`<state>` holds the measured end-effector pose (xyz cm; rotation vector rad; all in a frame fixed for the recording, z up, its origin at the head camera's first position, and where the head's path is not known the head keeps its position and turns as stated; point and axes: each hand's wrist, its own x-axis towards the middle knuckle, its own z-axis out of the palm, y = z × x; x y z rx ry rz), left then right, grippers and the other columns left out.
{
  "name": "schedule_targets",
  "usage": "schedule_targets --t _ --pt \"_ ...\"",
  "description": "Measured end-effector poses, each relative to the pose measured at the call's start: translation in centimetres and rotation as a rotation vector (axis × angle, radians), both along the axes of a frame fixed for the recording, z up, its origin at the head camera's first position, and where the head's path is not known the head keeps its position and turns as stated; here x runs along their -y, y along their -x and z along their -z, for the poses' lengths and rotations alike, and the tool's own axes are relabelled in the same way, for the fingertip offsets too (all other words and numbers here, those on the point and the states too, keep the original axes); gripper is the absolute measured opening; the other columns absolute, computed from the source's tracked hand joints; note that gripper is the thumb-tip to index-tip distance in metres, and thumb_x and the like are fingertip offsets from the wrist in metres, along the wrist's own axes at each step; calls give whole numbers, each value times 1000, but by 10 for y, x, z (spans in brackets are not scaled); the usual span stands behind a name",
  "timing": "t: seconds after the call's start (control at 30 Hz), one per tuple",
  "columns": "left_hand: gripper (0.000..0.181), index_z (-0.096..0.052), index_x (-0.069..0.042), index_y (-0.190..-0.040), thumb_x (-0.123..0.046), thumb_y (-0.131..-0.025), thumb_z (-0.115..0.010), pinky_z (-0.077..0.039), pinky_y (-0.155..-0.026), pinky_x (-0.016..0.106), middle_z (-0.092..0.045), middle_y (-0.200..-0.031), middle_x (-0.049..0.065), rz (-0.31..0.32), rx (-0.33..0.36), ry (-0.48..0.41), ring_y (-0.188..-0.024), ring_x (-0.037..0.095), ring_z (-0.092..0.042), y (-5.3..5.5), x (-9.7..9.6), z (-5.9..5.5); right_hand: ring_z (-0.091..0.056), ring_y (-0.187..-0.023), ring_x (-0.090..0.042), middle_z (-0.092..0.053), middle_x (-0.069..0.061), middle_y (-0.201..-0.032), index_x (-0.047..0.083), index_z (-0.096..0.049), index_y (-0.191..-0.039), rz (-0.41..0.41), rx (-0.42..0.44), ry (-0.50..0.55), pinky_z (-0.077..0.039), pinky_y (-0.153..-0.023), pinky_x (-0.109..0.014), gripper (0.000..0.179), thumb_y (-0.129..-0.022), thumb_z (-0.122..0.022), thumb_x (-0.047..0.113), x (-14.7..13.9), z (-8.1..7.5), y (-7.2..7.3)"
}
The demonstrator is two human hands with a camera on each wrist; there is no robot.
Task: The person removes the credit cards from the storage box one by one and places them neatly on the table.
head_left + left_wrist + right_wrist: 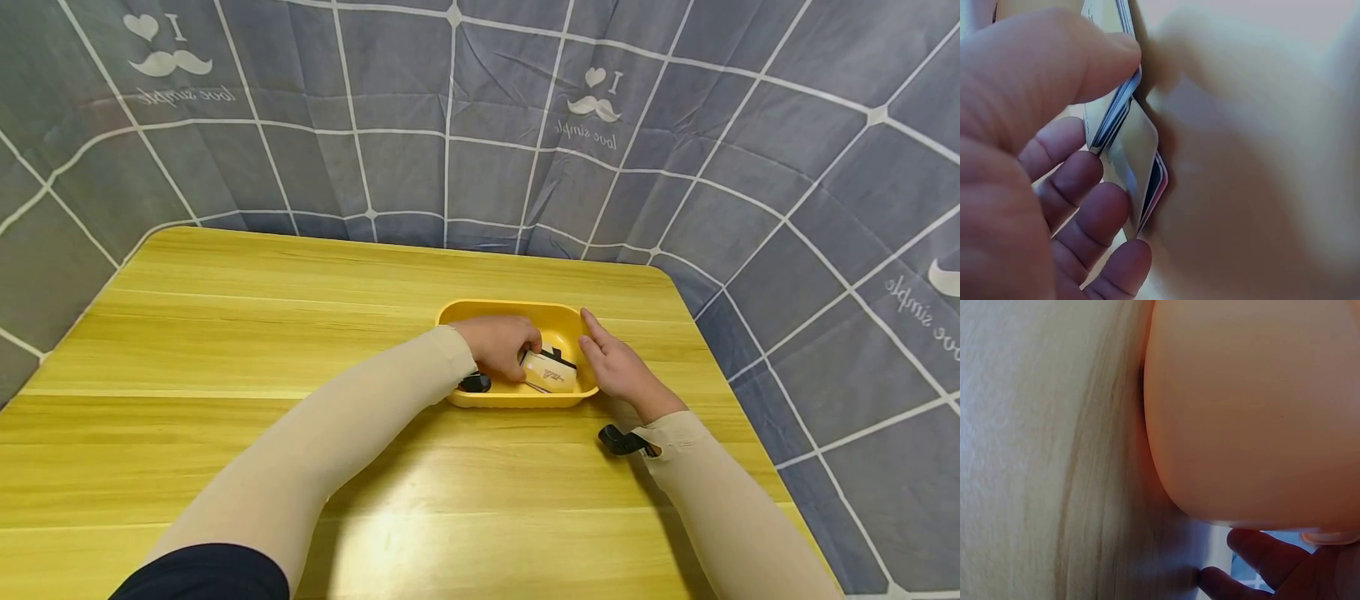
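Observation:
A yellow rectangular basin (517, 401) stands on the table, with my left hand (501, 346) reaching down inside it. Between thumb and fingertips, the left hand pinches a cream card holder (551, 372) with dark script on its face and a black edge. In the left wrist view, thin card-like layers (1124, 112) fan out under the thumb. At the basin's right end is my right hand (618, 367), fingers extended along the outside and thumb by the rim. The right wrist view has its fingertips (1260, 550) against the outer wall.
The wood-grain table (225, 358) reaches back to a grey checked curtain (397, 100), which also runs along the right side. A black wrist-camera piece (621, 441) sticks out at the right cuff, and another dark piece (475, 382) shows under the left wrist.

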<state>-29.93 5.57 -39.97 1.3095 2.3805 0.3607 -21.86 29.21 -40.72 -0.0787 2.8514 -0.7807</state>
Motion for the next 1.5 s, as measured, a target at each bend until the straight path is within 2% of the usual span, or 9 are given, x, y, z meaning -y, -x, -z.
schedule_targets --t 0.17,0.53,1.0,1.13,1.27,1.5 --pt "46 -65 -15 -129 -30 -88 -81 -47 -90 28 -60 -116 0 -22 8 8 -99 16 -56 -5 -3 -1 -24 -159 -45 -15 -16 -176 13 -5 -171 -18 2 7 -19 -128 -60 63 -116 -27 36 -4 -1 -3" --pt "44 -65 -13 -128 -30 -90 -81 -47 -89 27 -61 -113 1 -56 19 -2 -99 16 -56 -16 -10 -2 -25 -158 -45 -17 -17 -175 13 -7 -171 -44 -4 15 -20 -128 -60 62 -116 -27 36 -12 -3 -10" --pt "51 -63 -12 -136 -31 -92 -79 -48 -97 30 -63 -121 2 -106 13 -20 -105 18 -57 -36 -23 -11 -26 -157 -47 -17 -19 -175 13 -7 -171 -86 11 23 -22 -127 -61 62 -116 -27 36 -27 -6 -22" --pt "52 -62 -11 -138 -29 -91 -78 -49 -100 31 -63 -128 3 -108 24 -44 -107 17 -58 -36 -22 -16 -25 -157 -47 -17 -20 -174 13 -7 -171 -87 20 39 -21 -127 -62 62 -116 -28 34 -27 -7 -23" --pt "53 -61 -11 -139 -29 -92 -77 -50 -101 32 -62 -132 3 -135 44 -70 -108 17 -59 -34 -17 -21 -21 -159 -45 -16 -17 -175 16 -8 -171 -74 36 85 -19 -127 -62 61 -116 -31 31 -26 -9 -23" --pt "52 -61 -13 -139 -31 -92 -75 -49 -106 34 -60 -131 2 -162 -8 -95 -112 17 -58 -31 -4 -32 -16 -161 -44 -12 -14 -176 18 -7 -171 -31 58 201 -16 -128 -62 62 -116 -33 28 -27 -6 -25"
